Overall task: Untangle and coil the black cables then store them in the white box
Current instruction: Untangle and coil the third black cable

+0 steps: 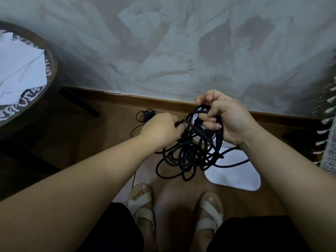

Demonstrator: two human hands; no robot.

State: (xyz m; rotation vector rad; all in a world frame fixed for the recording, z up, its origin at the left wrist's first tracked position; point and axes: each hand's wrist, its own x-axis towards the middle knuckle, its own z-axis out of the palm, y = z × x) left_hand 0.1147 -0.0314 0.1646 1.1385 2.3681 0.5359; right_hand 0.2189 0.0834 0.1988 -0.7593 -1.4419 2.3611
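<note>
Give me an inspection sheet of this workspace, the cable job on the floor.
Surface: wooden floor, below a grey wall.
Job's things: tangled black cable held up; white box behind it, mostly hidden; white lid on the floor.
Clutter: nothing seen.
Grippers: left hand pinches a strand; right hand grips the loops.
Cables: second black cable bundle on the floor by the skirting.
Surroundings: round table with white paper, left; tasselled lace cloth, right.

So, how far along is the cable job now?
Nothing looks finished: the box stands open, lid lying near it. In hand: the left hand pinches a strand, the right hand grips loops of one tangled cable. Left: coil and store it, then the bundle by the wall.
</note>
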